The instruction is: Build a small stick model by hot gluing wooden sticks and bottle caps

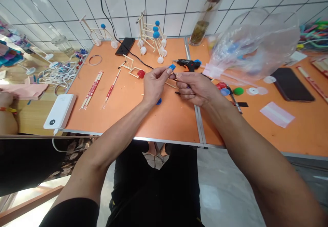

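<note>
My left hand is raised over the orange table and pinches a small blue bottle cap between thumb and fingertips. My right hand is closed just to its right, its fingers curled round a thin dark tool whose tip meets the cap; the tool is mostly hidden. Another blue cap lies on the table under my left wrist. A black hot-glue gun rests just behind my hands.
Stick-and-cap models stand at the back, with a black phone, a jar and a plastic bag. Loose caps, wrapped chopsticks, a white power bank and a second phone lie around. Another person's arm shows at left.
</note>
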A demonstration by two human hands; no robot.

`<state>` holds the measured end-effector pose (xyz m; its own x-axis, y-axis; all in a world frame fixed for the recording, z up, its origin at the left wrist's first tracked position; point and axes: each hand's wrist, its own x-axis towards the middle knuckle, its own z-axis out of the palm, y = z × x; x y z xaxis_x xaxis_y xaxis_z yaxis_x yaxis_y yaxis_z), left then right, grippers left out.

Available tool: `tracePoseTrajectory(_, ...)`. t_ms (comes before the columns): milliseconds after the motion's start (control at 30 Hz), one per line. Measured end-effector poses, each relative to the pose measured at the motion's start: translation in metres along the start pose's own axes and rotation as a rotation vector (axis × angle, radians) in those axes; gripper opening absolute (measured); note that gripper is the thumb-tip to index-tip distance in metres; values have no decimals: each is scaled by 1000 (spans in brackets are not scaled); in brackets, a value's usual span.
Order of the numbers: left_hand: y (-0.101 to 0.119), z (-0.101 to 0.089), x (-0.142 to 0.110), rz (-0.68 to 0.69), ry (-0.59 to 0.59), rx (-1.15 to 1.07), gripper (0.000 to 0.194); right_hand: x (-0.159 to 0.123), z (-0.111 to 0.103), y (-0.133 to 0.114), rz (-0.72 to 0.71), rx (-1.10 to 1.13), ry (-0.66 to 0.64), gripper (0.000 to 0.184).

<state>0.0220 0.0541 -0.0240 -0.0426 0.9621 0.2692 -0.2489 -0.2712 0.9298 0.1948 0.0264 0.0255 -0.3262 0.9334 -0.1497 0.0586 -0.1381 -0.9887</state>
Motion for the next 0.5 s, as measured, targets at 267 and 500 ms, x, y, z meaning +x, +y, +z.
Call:
tracePoseTrajectory(267,-8,-2,1,67,22,72,19,-11,23,15,-360,-1115,442,39)
tracePoseTrajectory(500,-3,-1,-3,72,8,67,22,-1,6,4,-83,-88,70,29)
